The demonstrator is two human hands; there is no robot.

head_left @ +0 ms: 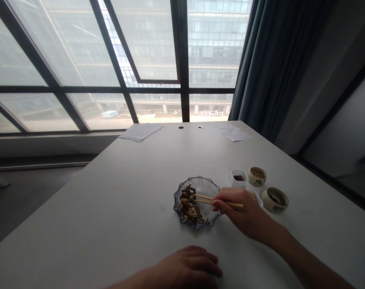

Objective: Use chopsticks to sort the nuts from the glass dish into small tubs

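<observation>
The right hand (241, 212) pinches a pair of thin, pale wooden chopsticks (227, 203), gripping them firmly between the fingers and thumb, with the fingers curled around the sticks. Their tips reach over a scalloped glass dish (206, 185) with a cut, ridged rim, and they close on or just above a heap of brown food pieces (188, 206). The pieces are knobbly and shiny, some dark and some tan, and they lie piled on the left side of the dish. The dish sits near the middle of the white table (110, 208), whose surface looks smooth and matte.

The left hand (188, 267) lies relaxed and empty on the table close to the near edge, palm down, holding nothing.

Just beyond the right hand stand a small square white cup (239, 178) with something dark brown in the bottom, and two round cream ceramic pots (257, 176) (275, 199). Each pot has a dark brush-drawn mark on its side, too small to read, and dark residue inside. A white dish (257, 197) is partly hidden behind the right hand. Sheets of paper (141, 131) (235, 133) lie flat near the far corners of the table, in front of a tall window with dark frames (184, 52) and a heavy teal curtain (269, 60).
</observation>
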